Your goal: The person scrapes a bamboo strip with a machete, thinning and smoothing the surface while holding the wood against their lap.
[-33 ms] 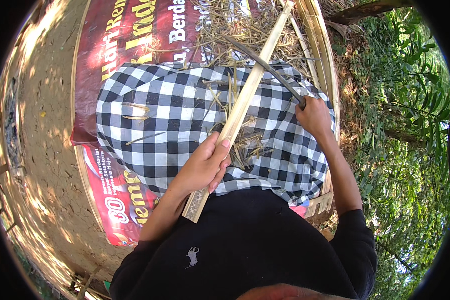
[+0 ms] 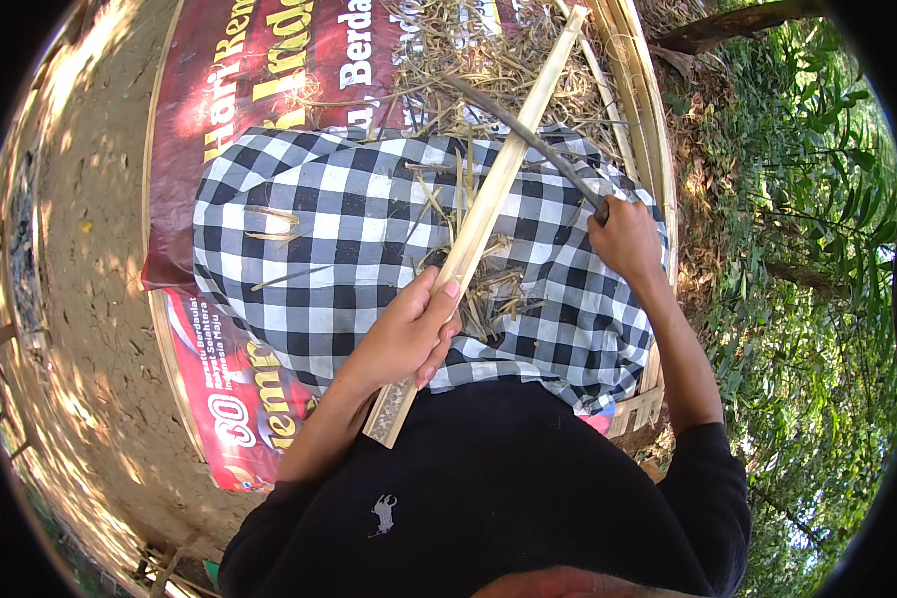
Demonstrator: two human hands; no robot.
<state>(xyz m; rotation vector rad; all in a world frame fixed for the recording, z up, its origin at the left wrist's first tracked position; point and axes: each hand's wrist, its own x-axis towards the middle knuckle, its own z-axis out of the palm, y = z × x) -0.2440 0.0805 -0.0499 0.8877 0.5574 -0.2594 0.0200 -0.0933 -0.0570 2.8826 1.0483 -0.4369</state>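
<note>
A long, pale bamboo strip (image 2: pixel 488 202) slants across my lap, its far end up and to the right. My left hand (image 2: pixel 409 329) is closed round its lower part, thumb on top, and the near end sticks out below against my black shirt. In my right hand (image 2: pixel 628 239) is the handle of a knife (image 2: pixel 556 155) with a long, dark, narrow blade. That blade crosses the strip's upper half and points up and left. Beneath both lies a black-and-white checked cloth (image 2: pixel 319 229) over my legs, strewn with thin shavings (image 2: pixel 488 299).
A red printed banner (image 2: pixel 194 130) covers the bamboo platform I sit on. Beyond the cloth is a heap of shavings (image 2: pixel 439 75). Bamboo poles (image 2: pixel 648 110) edge the right side, with green plants (image 2: pixel 817 179) past them. Bare earth (image 2: pixel 90 249) lies to the left.
Almost nothing differs. The strip's near end and the checked cloth sit very slightly lower in the picture; both hands keep their hold.
</note>
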